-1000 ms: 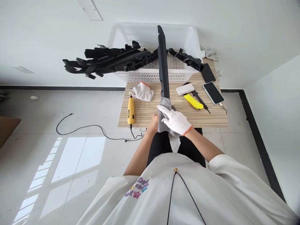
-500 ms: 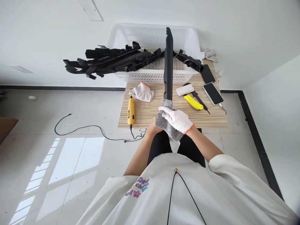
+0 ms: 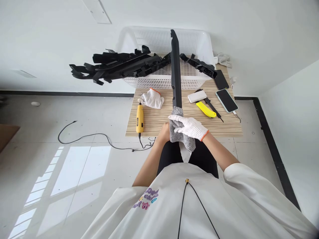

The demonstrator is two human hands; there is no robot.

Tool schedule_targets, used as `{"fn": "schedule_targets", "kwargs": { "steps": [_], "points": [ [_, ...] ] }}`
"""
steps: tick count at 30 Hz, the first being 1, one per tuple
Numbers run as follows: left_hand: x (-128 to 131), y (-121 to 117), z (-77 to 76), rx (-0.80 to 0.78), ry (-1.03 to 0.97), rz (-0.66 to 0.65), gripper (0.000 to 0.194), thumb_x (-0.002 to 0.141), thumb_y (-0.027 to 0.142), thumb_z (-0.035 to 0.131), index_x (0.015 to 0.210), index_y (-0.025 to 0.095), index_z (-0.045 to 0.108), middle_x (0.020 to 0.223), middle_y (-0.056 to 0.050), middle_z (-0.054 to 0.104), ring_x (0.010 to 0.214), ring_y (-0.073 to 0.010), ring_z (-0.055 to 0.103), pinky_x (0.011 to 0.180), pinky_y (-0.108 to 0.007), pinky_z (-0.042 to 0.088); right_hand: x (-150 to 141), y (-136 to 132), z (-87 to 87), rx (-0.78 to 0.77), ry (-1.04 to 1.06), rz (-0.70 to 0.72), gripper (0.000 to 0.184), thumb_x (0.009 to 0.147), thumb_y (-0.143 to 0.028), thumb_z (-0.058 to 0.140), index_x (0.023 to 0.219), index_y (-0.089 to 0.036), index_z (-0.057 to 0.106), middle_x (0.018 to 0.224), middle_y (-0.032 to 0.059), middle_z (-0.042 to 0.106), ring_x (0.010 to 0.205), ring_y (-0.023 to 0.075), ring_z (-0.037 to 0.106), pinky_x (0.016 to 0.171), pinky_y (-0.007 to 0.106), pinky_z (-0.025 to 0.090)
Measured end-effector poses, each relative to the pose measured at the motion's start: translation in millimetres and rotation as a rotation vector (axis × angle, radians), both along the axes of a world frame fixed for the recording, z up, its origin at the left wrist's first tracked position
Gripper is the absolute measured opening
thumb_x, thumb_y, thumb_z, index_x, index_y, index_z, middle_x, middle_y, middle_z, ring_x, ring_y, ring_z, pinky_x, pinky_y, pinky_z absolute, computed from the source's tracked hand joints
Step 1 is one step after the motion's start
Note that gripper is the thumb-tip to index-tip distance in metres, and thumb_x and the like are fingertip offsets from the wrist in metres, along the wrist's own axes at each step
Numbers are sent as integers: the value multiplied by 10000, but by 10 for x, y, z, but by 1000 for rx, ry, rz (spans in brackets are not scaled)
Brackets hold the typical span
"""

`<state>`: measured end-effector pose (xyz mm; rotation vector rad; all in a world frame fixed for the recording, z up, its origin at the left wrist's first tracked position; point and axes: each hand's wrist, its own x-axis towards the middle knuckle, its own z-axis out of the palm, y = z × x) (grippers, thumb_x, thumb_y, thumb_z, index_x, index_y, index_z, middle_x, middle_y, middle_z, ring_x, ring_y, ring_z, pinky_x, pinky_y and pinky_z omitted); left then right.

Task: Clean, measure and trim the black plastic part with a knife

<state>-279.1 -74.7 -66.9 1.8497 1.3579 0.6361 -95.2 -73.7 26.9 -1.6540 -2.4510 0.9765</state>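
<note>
A long black plastic trim piece (image 3: 175, 66) points away from me over the table, its near end covered by a grey cloth (image 3: 176, 132). My right hand (image 3: 190, 126), in a white knit glove with an orange cuff, presses the cloth against the piece, its fingers wrapped over it. My bare left hand (image 3: 164, 132) is closed at the near end of the piece from the left; the cloth hides most of its fingers.
Several black plastic parts (image 3: 119, 68) lie across a white basket (image 3: 159, 82). On the wooden table (image 3: 159, 119) are a yellow corded rotary tool (image 3: 140, 119), a white glove (image 3: 152, 99), a yellow utility knife (image 3: 206, 109), a white block (image 3: 197, 96), a caliper (image 3: 213, 108) and a phone (image 3: 226, 100).
The far end of the trim piece has swung slightly left. The cloth has shifted and bunched under my right hand, which has moved slightly right. My left hand stays at the near end.
</note>
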Motion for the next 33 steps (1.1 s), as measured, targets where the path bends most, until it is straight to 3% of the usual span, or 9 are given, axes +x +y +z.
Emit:
{"fn": "schedule_targets", "kwargs": {
  "steps": [4, 7, 11, 15, 20, 23, 26, 29, 33],
  "points": [
    [40, 2, 38, 18, 49, -17, 158, 699, 234, 691, 705, 222, 534, 747, -91, 678, 765, -303, 706, 711, -411, 506, 54, 56, -63, 53, 169, -12, 492, 1019, -501, 476, 1508, -441, 488, 1207, -38, 769, 1044, 215, 734, 950, 345, 537],
    [89, -10, 77, 17, 56, 32, 244, 709, 335, 740, 860, 210, 594, 926, -109, 728, 923, -330, 720, 768, -396, 535, 75, 174, -47, 140, 267, -94, 476, 1043, -476, 417, 1504, -394, 503, 1323, -46, 723, 1132, 199, 712, 1025, 342, 517],
    [131, -25, 150, -1, 147, 120, 353, 699, 390, 749, 941, 221, 554, 815, -51, 688, 842, -307, 694, 710, -368, 496, 71, 477, 24, 246, 371, -138, 523, 1034, -435, 413, 1546, -330, 450, 1525, -40, 573, 1326, 189, 607, 1135, 336, 448],
    [136, -29, 206, 22, 123, 98, 343, 709, 353, 718, 968, 239, 524, 702, 25, 591, 697, -234, 640, 639, -322, 420, -20, 716, 17, 282, 461, -148, 542, 1031, -394, 389, 1552, -252, 436, 1531, -4, 565, 1388, 160, 553, 1188, 320, 388],
    [126, -53, 178, 28, 85, 86, 395, 719, 363, 725, 1061, 225, 585, 806, -29, 701, 801, -296, 706, 686, -352, 486, -176, 531, -124, 281, 493, -270, 563, 1042, -279, 247, 1593, -232, 352, 1613, -1, 459, 1489, 101, 421, 1234, 304, 313],
    [107, -53, 109, 44, 36, 46, 289, 692, 314, 751, 942, 217, 644, 900, -98, 758, 939, -362, 731, 771, -409, 548, -205, 213, -227, 230, 459, -327, 574, 1063, -381, 265, 1631, -299, 261, 1572, -8, 516, 1383, 126, 554, 1173, 292, 408],
    [86, -32, 48, 70, -12, -6, 192, 685, 265, 753, 848, 224, 660, 1061, -125, 770, 1098, -375, 706, 896, -442, 560, -215, -30, -269, 204, 293, -372, 619, 1067, -474, 262, 1659, -333, 149, 1480, 13, 613, 1226, 184, 674, 1086, 329, 501],
    [75, -9, 28, 82, -43, -9, 193, 681, 256, 760, 847, 227, 666, 1116, -122, 765, 1173, -380, 678, 967, -474, 551, -241, -83, -216, 198, 98, -396, 654, 1067, -518, 215, 1671, -311, 76, 1344, 50, 709, 1075, 241, 734, 999, 376, 546],
    [75, -6, 71, 65, -76, -8, 194, 668, 261, 776, 820, 230, 659, 1056, -92, 777, 1168, -373, 681, 962, -448, 556, -288, 15, -74, 244, -78, -301, 678, 1072, -505, 171, 1676, -220, 52, 1131, 114, 779, 919, 266, 754, 880, 375, 563]
  ]
}}
